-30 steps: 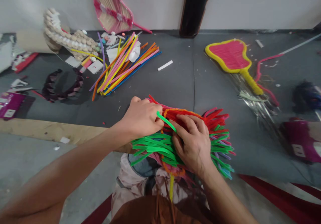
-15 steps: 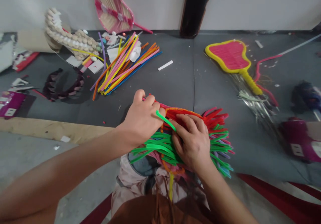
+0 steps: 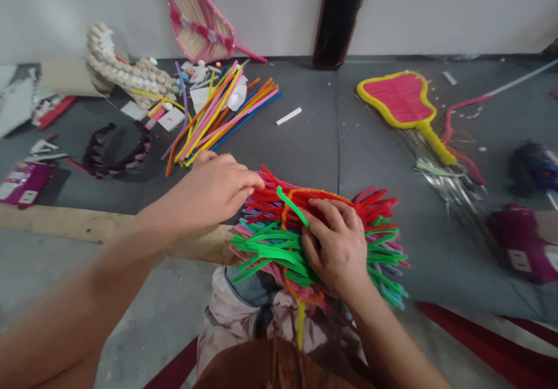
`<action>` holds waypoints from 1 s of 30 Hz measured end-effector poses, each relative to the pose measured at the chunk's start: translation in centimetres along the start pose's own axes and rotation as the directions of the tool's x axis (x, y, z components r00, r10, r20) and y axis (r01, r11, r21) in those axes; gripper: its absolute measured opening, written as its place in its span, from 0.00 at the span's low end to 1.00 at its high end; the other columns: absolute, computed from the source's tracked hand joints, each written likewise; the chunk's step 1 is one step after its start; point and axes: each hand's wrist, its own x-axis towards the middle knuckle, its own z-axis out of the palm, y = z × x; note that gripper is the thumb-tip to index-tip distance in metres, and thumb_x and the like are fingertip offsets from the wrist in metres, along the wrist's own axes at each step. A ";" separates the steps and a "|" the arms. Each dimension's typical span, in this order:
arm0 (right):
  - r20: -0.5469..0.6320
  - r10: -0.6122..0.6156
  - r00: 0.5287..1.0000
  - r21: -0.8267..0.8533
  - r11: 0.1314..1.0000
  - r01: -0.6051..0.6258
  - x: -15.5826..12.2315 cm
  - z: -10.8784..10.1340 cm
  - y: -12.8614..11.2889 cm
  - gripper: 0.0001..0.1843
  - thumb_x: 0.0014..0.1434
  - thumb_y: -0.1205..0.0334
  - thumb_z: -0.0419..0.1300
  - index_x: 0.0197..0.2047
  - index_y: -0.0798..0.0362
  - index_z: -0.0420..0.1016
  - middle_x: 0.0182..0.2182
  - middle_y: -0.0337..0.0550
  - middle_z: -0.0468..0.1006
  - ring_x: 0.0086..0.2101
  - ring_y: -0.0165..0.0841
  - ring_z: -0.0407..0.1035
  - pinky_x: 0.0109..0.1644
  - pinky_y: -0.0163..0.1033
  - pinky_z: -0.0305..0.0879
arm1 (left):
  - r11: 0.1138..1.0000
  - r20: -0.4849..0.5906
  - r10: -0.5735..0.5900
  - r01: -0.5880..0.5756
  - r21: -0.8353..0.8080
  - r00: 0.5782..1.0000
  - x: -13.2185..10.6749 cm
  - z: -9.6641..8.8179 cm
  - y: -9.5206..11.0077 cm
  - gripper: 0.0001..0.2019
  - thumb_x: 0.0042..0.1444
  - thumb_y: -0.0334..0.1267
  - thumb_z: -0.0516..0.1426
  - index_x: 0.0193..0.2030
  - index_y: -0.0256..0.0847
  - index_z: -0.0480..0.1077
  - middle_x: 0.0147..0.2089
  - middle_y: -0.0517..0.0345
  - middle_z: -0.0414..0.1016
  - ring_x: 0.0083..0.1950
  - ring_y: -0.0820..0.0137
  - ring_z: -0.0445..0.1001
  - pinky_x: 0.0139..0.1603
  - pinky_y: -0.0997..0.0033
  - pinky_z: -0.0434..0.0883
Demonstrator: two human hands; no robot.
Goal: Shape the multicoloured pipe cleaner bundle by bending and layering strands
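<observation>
A shaggy bundle of pipe cleaners in green, red, pink, purple and blue lies at the table's front edge, bound by orange strands. My right hand presses on its middle with bent fingers, gripping it. One green pipe cleaner sticks up from under my right index finger. At the bundle's upper left, my left hand is closed, its fingertips pinched at the ends of the red pipe cleaners. A yellow stem hangs below the bundle over my lap.
Loose pipe cleaners lie behind my left hand, near a dark headband. A pink leaf-shaped fan leans on the wall. Rightward lie a yellow-edged pink fan, thin wires and a purple box.
My left hand has moved left and a little down from the green strand to the red ends, uncovering the bundle's left side. My right hand has stayed on the bundle.
</observation>
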 end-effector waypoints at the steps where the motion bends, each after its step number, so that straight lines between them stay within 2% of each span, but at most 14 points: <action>1: 0.001 -0.002 1.000 -0.003 1.000 0.002 0.0 0.0 0.0 0.14 0.61 0.64 0.60 0.50 0.47 0.80 0.52 0.46 0.77 0.51 0.46 0.66 0.54 0.54 0.68 | 0.999 0.035 0.016 -0.014 -0.036 0.999 0.0 -0.1 0.1 0.13 0.65 0.36 0.50 0.43 0.49 0.76 0.39 0.65 0.82 0.42 0.67 0.74 0.44 0.64 0.57; 5: 0.005 -0.004 1.000 -0.006 1.000 0.004 -0.1 0.1 0.0 0.14 0.61 0.64 0.60 0.50 0.48 0.80 0.52 0.45 0.77 0.51 0.45 0.66 0.55 0.54 0.67 | 0.997 0.169 -0.033 0.043 -0.056 0.985 0.6 0.0 1.5 0.12 0.65 0.40 0.53 0.34 0.47 0.77 0.33 0.64 0.79 0.39 0.67 0.74 0.43 0.63 0.55; 8: -0.002 -0.008 1.000 -0.006 1.000 0.008 -0.1 0.1 0.0 0.14 0.61 0.65 0.60 0.49 0.49 0.80 0.52 0.46 0.77 0.51 0.45 0.66 0.55 0.54 0.67 | 0.998 0.206 -0.028 0.038 -0.044 0.978 0.8 0.9 2.5 0.08 0.60 0.40 0.59 0.30 0.46 0.76 0.32 0.62 0.79 0.42 0.65 0.74 0.43 0.63 0.54; 13: -0.005 -0.016 1.000 -0.002 1.000 0.016 -0.1 0.0 0.0 0.14 0.61 0.66 0.60 0.49 0.50 0.80 0.52 0.48 0.78 0.51 0.45 0.66 0.55 0.54 0.67 | 0.999 0.157 -0.027 0.033 -0.034 0.987 0.4 2.3 2.6 0.10 0.60 0.33 0.55 0.29 0.44 0.73 0.33 0.61 0.79 0.41 0.67 0.73 0.42 0.64 0.57; 17: -0.010 -0.023 1.000 -0.001 1.000 0.023 0.0 0.0 0.0 0.14 0.61 0.67 0.60 0.50 0.50 0.80 0.52 0.47 0.78 0.51 0.46 0.65 0.55 0.54 0.67 | 0.999 0.236 -0.026 0.017 0.039 0.971 0.7 1.9 2.7 0.10 0.62 0.34 0.53 0.29 0.41 0.70 0.30 0.59 0.76 0.37 0.67 0.73 0.42 0.64 0.60; 19: -0.010 -0.021 1.000 -0.001 1.000 0.021 0.0 0.0 0.0 0.15 0.62 0.67 0.59 0.51 0.51 0.79 0.51 0.48 0.78 0.50 0.46 0.66 0.55 0.54 0.67 | 1.000 0.268 -0.013 0.006 0.029 0.963 1.0 1.6 2.7 0.09 0.63 0.32 0.52 0.32 0.40 0.70 0.31 0.58 0.76 0.38 0.66 0.74 0.42 0.65 0.61; 24: -0.026 -0.013 1.000 0.020 1.000 0.013 0.1 -0.1 0.0 0.15 0.63 0.66 0.59 0.52 0.52 0.77 0.49 0.48 0.78 0.50 0.44 0.67 0.56 0.52 0.68 | 0.997 0.208 0.045 -0.031 -0.073 0.977 1.2 1.2 1.8 0.10 0.66 0.32 0.50 0.41 0.43 0.73 0.41 0.60 0.79 0.44 0.65 0.73 0.44 0.65 0.61; 27: -0.045 -0.006 0.999 0.037 0.999 0.008 0.0 0.0 0.1 0.12 0.63 0.66 0.60 0.49 0.52 0.78 0.47 0.48 0.78 0.50 0.43 0.68 0.56 0.51 0.69 | 0.999 0.159 0.049 -0.048 -0.014 0.986 1.0 1.3 1.4 0.10 0.64 0.31 0.52 0.39 0.43 0.75 0.38 0.60 0.79 0.42 0.64 0.72 0.43 0.63 0.60; 30: -0.067 -0.004 0.998 0.050 0.999 0.007 0.0 0.0 0.1 0.10 0.62 0.66 0.60 0.46 0.53 0.79 0.47 0.49 0.79 0.49 0.43 0.68 0.55 0.51 0.70 | 0.997 0.057 0.051 -0.054 0.052 0.997 0.8 1.8 1.3 0.10 0.62 0.29 0.53 0.37 0.43 0.74 0.35 0.60 0.78 0.40 0.63 0.71 0.41 0.62 0.59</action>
